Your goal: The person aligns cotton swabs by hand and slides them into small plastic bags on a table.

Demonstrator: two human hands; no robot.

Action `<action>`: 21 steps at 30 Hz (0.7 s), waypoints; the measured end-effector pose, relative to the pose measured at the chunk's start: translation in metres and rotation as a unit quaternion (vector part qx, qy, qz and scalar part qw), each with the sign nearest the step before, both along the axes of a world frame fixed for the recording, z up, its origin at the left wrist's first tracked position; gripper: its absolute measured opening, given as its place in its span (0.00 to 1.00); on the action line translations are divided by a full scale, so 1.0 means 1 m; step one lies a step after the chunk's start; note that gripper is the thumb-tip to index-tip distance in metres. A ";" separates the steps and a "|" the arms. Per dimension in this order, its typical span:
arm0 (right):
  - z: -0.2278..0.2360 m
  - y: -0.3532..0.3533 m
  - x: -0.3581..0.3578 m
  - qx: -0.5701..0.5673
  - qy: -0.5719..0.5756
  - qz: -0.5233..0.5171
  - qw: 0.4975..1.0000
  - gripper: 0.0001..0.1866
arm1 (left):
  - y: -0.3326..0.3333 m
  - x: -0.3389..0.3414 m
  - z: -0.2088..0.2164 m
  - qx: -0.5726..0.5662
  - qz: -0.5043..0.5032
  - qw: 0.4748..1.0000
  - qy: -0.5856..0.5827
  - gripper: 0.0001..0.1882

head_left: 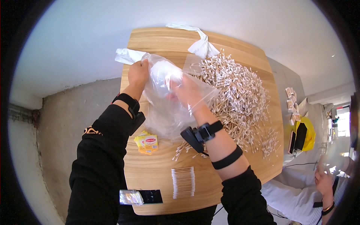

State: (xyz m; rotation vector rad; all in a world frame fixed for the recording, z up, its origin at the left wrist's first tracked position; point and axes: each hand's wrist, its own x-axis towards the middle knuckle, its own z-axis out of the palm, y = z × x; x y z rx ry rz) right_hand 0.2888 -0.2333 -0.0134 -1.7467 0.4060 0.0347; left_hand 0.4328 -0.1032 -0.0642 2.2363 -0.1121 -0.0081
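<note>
I see the right hand (188,91) only hazily through the clear plastic bag (162,114); my view crops 2 black sleeves (98,165).

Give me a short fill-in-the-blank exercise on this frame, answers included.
1. The person's ____ hand is inside the clear bag.
2. The small packets beside the bag are mainly ____.
3. Of the big swab pile and the swab row, the ____ has fewer swabs.

Missing words: right; yellow; row.
</note>
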 end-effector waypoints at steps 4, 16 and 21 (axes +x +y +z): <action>0.003 -0.005 -0.036 0.141 -0.019 -0.013 0.990 0.22 | -0.004 -0.001 0.004 0.030 -0.015 0.999 -0.004 0.22; 0.066 -0.040 -0.090 -0.061 -0.077 -0.021 0.995 0.16 | -0.009 0.001 0.006 0.022 -0.029 0.997 0.069 0.22; 0.071 -0.045 -0.122 -0.045 -0.043 -0.051 0.997 0.16 | 0.009 0.006 -0.001 0.040 -0.053 0.997 0.039 0.20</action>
